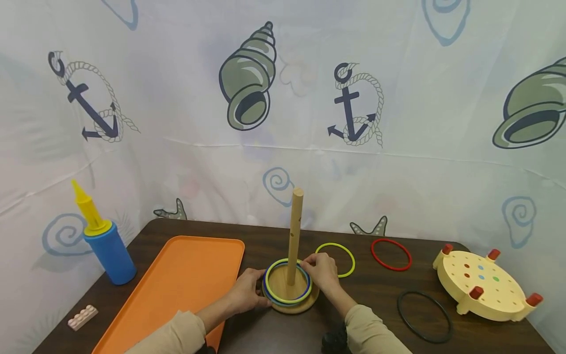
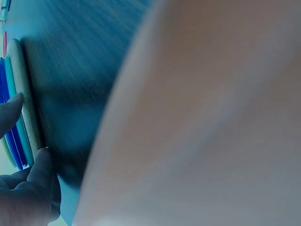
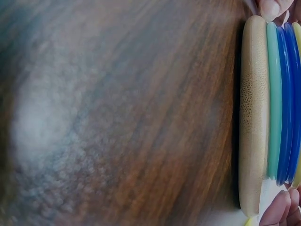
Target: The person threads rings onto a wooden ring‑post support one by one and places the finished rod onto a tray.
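A ring-toss stand with a round wooden base (image 1: pixel 289 309) and an upright peg (image 1: pixel 295 231) stands at the table's front middle. Around the peg lie stacked rings: a green ring (image 3: pixel 273 99) lowest, two blue rings (image 3: pixel 283 108) over it, and a yellow ring (image 1: pixel 283 300) on top. My left hand (image 1: pixel 244 291) holds the stack's left edge, its thumb and fingers spread around the rim. At the far right edge, fingertips of my right hand (image 1: pixel 324 271) pinch the rings near the yellow one; the exact contact is partly hidden.
An orange tray (image 1: pixel 194 268) lies left, with a blue-and-yellow hand pump (image 1: pixel 110 250) and a pink block (image 1: pixel 82 317) beyond. To the right are a loose yellow ring (image 1: pixel 352 259), red ring (image 1: pixel 374 253), black ring (image 1: pixel 448 322) and a cream pegged board (image 1: pixel 484 280).
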The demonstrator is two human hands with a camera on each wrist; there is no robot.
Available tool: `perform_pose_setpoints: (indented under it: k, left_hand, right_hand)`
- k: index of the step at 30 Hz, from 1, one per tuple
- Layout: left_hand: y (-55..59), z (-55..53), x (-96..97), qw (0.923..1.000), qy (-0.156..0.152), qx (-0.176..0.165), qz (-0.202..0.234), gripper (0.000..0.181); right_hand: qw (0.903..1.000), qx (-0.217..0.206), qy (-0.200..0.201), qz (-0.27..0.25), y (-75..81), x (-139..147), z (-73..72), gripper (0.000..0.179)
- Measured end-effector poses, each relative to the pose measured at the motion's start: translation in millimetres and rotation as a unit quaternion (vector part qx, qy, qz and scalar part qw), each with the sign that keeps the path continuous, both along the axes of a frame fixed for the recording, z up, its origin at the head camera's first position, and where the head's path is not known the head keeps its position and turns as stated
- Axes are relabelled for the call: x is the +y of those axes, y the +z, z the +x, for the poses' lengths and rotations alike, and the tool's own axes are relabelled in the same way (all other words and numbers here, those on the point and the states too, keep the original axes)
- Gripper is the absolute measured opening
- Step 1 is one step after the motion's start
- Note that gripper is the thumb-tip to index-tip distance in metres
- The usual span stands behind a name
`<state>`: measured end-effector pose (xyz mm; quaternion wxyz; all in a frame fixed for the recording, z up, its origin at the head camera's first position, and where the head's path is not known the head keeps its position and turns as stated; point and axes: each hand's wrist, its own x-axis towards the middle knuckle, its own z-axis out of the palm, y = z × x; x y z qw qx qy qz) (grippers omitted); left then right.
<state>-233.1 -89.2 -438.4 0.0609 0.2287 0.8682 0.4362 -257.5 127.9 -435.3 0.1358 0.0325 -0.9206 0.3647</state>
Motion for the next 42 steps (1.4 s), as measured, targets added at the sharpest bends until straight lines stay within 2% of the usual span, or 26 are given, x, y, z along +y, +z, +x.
perform_pose_setpoints:
  k: [13, 17, 24, 29, 31, 37, 42]
  left_hand:
    - [0.9, -2.6, 0.7, 0.9999, -0.017, 0.003, 0.002, 0.062]
    - [2.2, -2.4, 2.5, 1.0, 0.002, -0.007, 0.0, 0.066]
    - [3.6, -4.5, 6.9, 0.9998, 0.007, -0.02, 0.004, 0.069]
    - [4.8, -4.5, 9.1, 0.9988, 0.035, -0.034, -0.011, 0.075]
    - [4.9, -4.3, 8.9, 0.9986, 0.038, -0.037, -0.01, 0.075]
    - [3.8, -4.6, 8.0, 0.9984, 0.036, -0.044, -0.003, 0.076]
    - [3.3, -6.1, 6.8, 0.999, 0.03, -0.032, 0.0, 0.074]
  right_hand:
    - [1.0, 0.003, -0.001, -0.004, 0.9, -1, 1.0, 0.015]
    - [1.0, 0.003, 0.006, -0.006, 0.2, 2, -2.7, 0.018]
    - [0.9997, 0.0, 0.014, -0.018, 0.1, 8, -6.6, 0.024]
    - [0.9995, 0.011, 0.017, -0.023, -1.9, 13, -9.0, 0.026]
    - [0.9993, 0.014, 0.017, -0.03, -1.8, 16, -9.5, 0.025]
    - [0.9971, 0.013, 0.015, -0.073, 2.8, 38, -7.3, 0.017]
    - [0.9964, 0.016, -0.028, -0.079, 6.4, 77, -2.9, 0.012]
